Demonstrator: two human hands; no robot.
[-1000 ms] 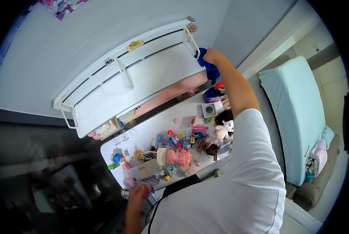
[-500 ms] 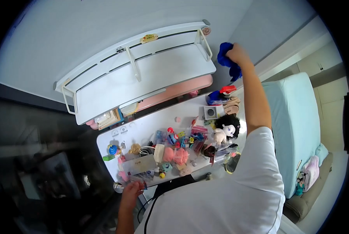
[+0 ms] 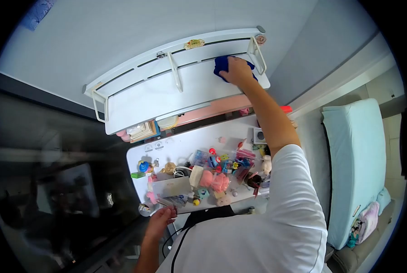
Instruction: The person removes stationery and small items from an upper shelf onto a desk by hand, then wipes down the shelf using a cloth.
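Note:
My right hand (image 3: 239,71) is pressed on a crumpled dark blue cloth (image 3: 222,68), its fingers closed round it. The cloth touches the white upper shelf (image 3: 139,96) near its right end, beside the end bracket. My left hand (image 3: 162,219) is low, by the front left edge of the white desk (image 3: 185,144). Its fingers are curled together; a small dark reddish bit shows at the fingertips, too small to name. Just past it lie clear plastic packaging (image 3: 176,200) and a long pale box (image 3: 171,187).
Pink soft toys (image 3: 219,182), a white adapter (image 3: 196,175), a blue-topped toy (image 3: 144,166) and several small items crowd the desk. Books (image 3: 144,133) stand under the shelf. A bed (image 3: 355,168) is at the right, a dark glossy surface (image 3: 53,182) at the left.
My right hand has brought the blue cloth from the air right of the shelf leftward onto the shelf top. The view has shifted slightly; my left hand stays by the desk's front edge.

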